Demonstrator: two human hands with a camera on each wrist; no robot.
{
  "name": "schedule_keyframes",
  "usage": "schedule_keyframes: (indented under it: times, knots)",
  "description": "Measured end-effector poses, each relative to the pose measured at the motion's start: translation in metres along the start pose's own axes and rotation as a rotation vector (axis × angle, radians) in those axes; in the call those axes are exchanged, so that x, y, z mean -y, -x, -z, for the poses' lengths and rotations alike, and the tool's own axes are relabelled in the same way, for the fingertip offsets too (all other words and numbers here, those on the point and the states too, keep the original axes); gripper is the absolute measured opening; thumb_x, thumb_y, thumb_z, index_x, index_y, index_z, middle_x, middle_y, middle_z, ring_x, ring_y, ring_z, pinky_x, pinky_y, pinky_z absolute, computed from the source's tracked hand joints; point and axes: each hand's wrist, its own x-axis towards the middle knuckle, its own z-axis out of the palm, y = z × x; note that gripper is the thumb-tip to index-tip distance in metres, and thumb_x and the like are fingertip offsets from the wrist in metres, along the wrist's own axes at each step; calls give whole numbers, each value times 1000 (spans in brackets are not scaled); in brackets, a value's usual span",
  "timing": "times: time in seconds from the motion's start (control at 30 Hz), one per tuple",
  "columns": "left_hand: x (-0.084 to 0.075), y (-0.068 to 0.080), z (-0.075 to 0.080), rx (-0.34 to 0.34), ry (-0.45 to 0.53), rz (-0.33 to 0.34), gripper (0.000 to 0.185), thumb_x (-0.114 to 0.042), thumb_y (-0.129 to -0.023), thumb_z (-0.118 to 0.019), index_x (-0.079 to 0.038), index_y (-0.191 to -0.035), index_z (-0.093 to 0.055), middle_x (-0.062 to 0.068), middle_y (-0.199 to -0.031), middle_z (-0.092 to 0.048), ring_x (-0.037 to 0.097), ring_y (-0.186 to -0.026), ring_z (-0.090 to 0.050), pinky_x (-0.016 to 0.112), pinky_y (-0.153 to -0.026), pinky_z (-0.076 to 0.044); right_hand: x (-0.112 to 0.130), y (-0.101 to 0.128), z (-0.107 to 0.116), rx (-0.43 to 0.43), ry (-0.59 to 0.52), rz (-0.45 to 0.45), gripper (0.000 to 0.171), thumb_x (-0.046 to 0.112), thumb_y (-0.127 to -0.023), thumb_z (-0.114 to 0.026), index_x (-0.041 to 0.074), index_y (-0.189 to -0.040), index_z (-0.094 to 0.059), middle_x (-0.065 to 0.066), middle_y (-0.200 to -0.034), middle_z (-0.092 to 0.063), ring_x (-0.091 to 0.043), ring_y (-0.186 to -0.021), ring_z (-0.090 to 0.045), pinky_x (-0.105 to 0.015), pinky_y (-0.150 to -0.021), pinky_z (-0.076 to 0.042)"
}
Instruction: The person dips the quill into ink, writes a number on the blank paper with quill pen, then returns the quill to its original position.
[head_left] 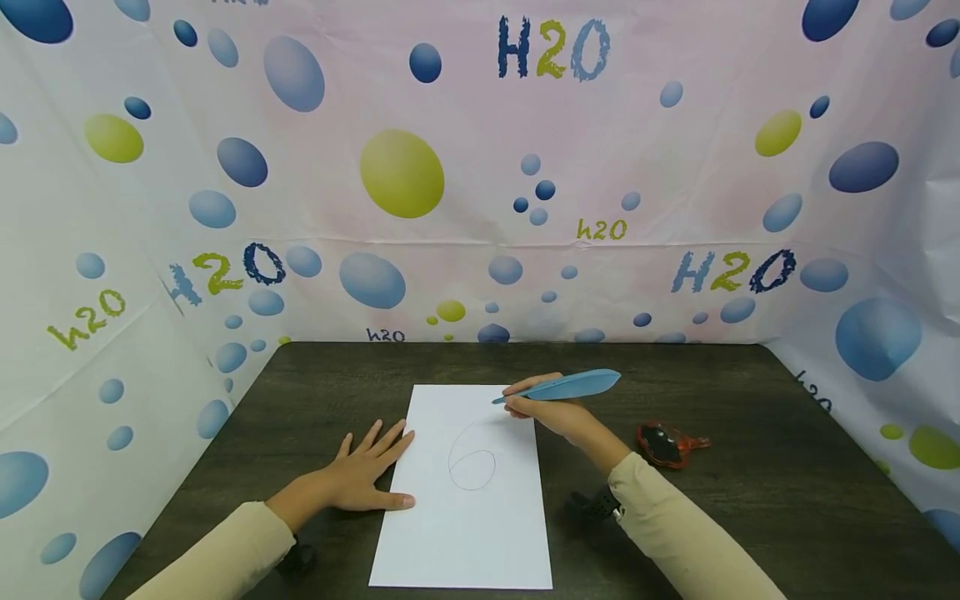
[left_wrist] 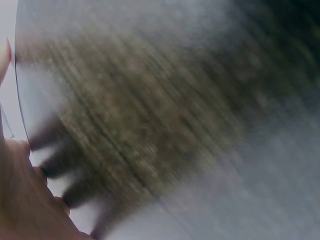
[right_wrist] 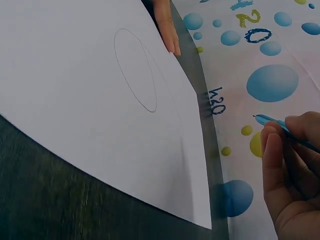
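A sheet of white paper [head_left: 465,542] lies on the dark table, with a thin curved line forming a loop [head_left: 450,473] near its middle. On the paper's left edge rests my left hand [head_left: 360,473], fingers spread and thumb over the sheet. My right hand [head_left: 555,408] pinches a light blue feather-shaped pen [head_left: 581,385] above the paper's top right corner. In the right wrist view, the pen's tip [right_wrist: 261,119] points away from the sheet, raised off it. The left wrist view is mostly blurred, with part of the left hand [left_wrist: 22,195] at its edge.
Red-framed sunglasses [head_left: 667,444] with dark lenses lie on the table [head_left: 750,517] to the right of my right forearm. A white printed cloth [head_left: 480,233] with blue and green dots hangs behind the table and along its sides.
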Motion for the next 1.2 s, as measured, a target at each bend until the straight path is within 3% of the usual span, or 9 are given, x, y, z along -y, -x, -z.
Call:
schedule_keyframes:
  times: [0.27, 0.47, 0.63, 0.93, 1.2]
  knots:
    - [4, 0, -4, 2, 9, -4, 99, -69, -83, -56, -16, -155, -16, 11, -162, -4, 46, -144, 0, 77, -101, 2, -1, 8, 27, -67, 4, -42, 35, 8, -91, -65, -12, -120, -61, -25, -110, -67, -38, -102, -65, -49, -91, -51]
    - [6, -1, -6, -5, 10, -3, 98, -69, -83, -56, -18, -156, -16, 8, -162, -4, 44, -145, 0, 76, -102, 3, -6, 17, 51, -114, 20, -37, 36, 10, -92, -64, -11, -121, -60, -23, -109, -68, -25, -95, -70, -46, -90, -52]
    - [7, -3, -7, -5, 9, -2, 98, -71, -82, -55, -20, -156, -16, 6, -162, -3, 43, -145, 1, 76, -102, 3, -9, 28, 70, -139, 39, -52, 40, 13, -94, -62, -13, -124, -56, -15, -103, -70, -12, -87, -69, -48, -91, -51]
    - [6, 0, -6, -22, 25, -34, 97, -67, -83, -57, -16, -155, -17, 12, -161, -6, 48, -143, -1, 78, -99, 3, -13, 50, 103, -177, 58, -57, 45, 18, -95, -62, -12, -128, -52, 1, -96, -69, -8, -86, -68, -39, -87, -54]
    - [4, 1, -5, -9, 13, -17, 97, -68, -83, -56, -16, -155, -16, 11, -162, -5, 46, -144, -1, 77, -101, 2, -19, 68, 133, -195, 77, -10, 46, 20, -96, -60, -11, -129, -50, 9, -94, -67, -6, -88, -67, -34, -88, -54]
